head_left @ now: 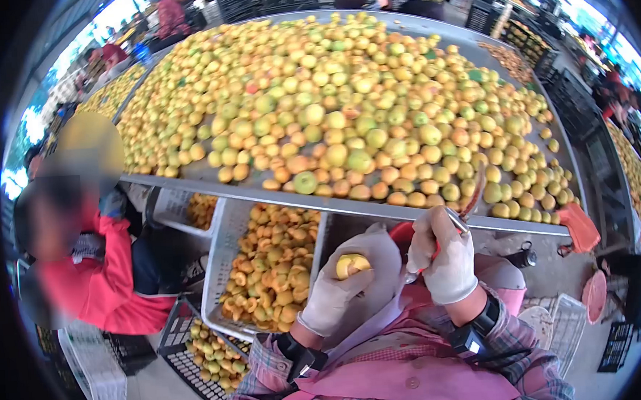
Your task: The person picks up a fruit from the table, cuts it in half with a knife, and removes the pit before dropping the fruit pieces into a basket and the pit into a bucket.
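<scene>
My left hand (329,299), in a whitish glove, holds a yellow apricot (351,264) in front of my lap, with its fingers curled round it. To the right, my gloved right hand (447,260) is closed round red-handled pruning shears (474,195). Their curved brownish blade points up over the front edge of the metal table (379,208). The two hands are apart, and the blade is clear of the held fruit. A large heap of whole apricots (331,120) covers the table just beyond my hands.
Left of my lap, a white crate (216,278) holds cut apricot halves (270,268). Below it stands a black crate (170,345) of fruit. A co-worker in a red jacket (118,283) sits at the left. A red scoop-like piece (579,228) hangs at the table's right corner.
</scene>
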### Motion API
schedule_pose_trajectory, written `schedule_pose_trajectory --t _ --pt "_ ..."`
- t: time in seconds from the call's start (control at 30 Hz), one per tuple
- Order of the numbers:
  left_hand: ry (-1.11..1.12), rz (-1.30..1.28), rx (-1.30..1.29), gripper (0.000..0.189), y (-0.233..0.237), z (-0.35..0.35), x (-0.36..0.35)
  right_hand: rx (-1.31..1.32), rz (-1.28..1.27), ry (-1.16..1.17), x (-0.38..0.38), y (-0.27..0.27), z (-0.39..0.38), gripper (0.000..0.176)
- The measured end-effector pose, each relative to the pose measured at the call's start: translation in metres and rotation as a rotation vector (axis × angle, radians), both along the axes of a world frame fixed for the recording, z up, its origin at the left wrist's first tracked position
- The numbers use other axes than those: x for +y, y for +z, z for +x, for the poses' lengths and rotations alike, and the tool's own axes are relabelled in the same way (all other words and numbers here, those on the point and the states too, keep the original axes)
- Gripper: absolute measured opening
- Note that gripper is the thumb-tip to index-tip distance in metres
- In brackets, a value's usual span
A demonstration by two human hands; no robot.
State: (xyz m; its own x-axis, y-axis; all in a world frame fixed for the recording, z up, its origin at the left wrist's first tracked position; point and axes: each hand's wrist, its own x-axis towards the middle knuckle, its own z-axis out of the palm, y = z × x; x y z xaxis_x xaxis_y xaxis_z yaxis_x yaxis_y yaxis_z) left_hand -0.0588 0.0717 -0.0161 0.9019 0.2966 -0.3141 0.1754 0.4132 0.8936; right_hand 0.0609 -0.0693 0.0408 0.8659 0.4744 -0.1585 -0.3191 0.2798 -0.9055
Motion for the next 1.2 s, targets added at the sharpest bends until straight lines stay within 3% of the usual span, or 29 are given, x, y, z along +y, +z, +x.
schedule_pose_trajectory --t 0.03,0.07,0.1,0.17,0.2,0.23,0.27,0.3,0.37,0.4,0.43,0.47,0.5,0.57,0.6,0.67,0.7,0.77,0.87,0.93,1.0,1.03,1.1,1.2 --pt "-0.031 -0.006 -0.004 0.034 -0.003 0.012 -0.006 -0.041 0.040 -0.044 -0.007 0.006 0.000 0.035" --pt "-0.089 0.280 -0.177 0.035 -0.009 0.026 -0.012 -0.050 0.080 -0.037 -0.016 0.009 0.002 0.024" --pt "-0.141 0.561 -0.359 0.035 -0.017 0.038 -0.018 -0.052 0.070 -0.065 -0.025 0.012 0.004 0.024" --pt "-0.139 0.694 -0.439 0.036 -0.020 0.049 -0.031 -0.414 -0.329 -0.079 -0.035 0.017 0.010 0.012" --pt "-0.134 0.821 -0.451 0.034 -0.015 0.048 -0.039 -0.204 -0.373 -0.043 -0.037 0.033 0.010 0.009" --pt "-0.125 0.953 -0.463 0.033 -0.011 0.048 -0.045 -0.204 -0.368 -0.057 -0.041 0.031 0.012 0.009" --pt "-0.118 0.652 -0.282 0.023 -0.010 0.048 -0.049 -0.133 -0.353 -0.040 -0.043 0.026 0.014 0.010" --pt "-0.126 0.659 -0.283 0.023 -0.010 0.054 -0.050 -0.061 -0.335 -0.018 -0.046 0.019 0.014 0.012" --pt "0.070 1.131 -0.717 0.030 -0.014 0.065 -0.051 0.002 -0.319 0.059 -0.056 0.005 0.008 0.023" --pt "0.064 1.139 -0.718 0.030 -0.020 0.067 -0.048 -0.040 -0.298 0.095 -0.059 -0.009 0.004 0.025" --pt "0.003 0.913 -0.567 0.027 -0.030 0.066 -0.045 -0.080 -0.278 0.130 -0.062 -0.025 0.000 0.027" --pt "-0.055 0.686 -0.414 0.025 -0.031 0.066 -0.044 -0.282 -0.261 0.074 -0.059 -0.038 -0.002 0.032" --pt "-0.064 0.691 -0.412 0.025 -0.029 0.066 -0.047 -0.277 -0.255 0.068 -0.060 -0.046 0.001 0.032" --pt "-0.059 0.940 -0.414 0.037 -0.019 0.065 -0.059 -0.631 -0.508 0.032 -0.066 -0.052 0.008 0.038" --pt "-0.072 0.941 -0.414 0.037 -0.010 0.066 -0.067 -0.525 -0.493 -0.023 -0.064 -0.050 0.008 0.039" --pt "-0.052 0.760 -0.217 0.055 0.004 0.074 -0.080 -0.541 -0.502 -0.074 -0.062 -0.057 0.011 0.038" --pt "-0.059 0.763 -0.219 0.055 0.004 0.076 -0.081 -0.564 -0.512 -0.119 -0.061 -0.063 0.014 0.036" --pt "-0.136 0.468 -0.006 0.056 0.004 0.078 -0.081 -0.548 -0.512 -0.127 -0.058 -0.072 0.015 0.034" --pt "-0.160 0.434 0.071 0.055 0.007 0.081 -0.081 -0.652 -0.477 -0.173 -0.052 -0.083 0.014 0.033" --pt "-0.142 0.534 0.057 0.055 0.001 0.081 -0.078 -0.774 -0.583 -0.257 -0.045 -0.097 0.013 0.032" --pt "-0.108 0.694 0.034 0.053 -0.008 0.081 -0.076 -0.724 -0.569 -0.286 -0.038 -0.106 0.008 0.030" --pt "-0.103 0.691 0.034 0.053 -0.014 0.083 -0.078 -0.677 -0.560 -0.316 -0.037 -0.109 0.007 0.029" --pt "0.114 0.521 -0.192 0.054 -0.029 0.089 -0.085 -0.721 -0.607 -0.342 -0.036 -0.109 0.003 0.029" --pt "0.107 0.655 -0.181 0.052 -0.061 0.093 -0.083 -0.737 -0.657 -0.352 -0.034 -0.106 0.003 0.026"
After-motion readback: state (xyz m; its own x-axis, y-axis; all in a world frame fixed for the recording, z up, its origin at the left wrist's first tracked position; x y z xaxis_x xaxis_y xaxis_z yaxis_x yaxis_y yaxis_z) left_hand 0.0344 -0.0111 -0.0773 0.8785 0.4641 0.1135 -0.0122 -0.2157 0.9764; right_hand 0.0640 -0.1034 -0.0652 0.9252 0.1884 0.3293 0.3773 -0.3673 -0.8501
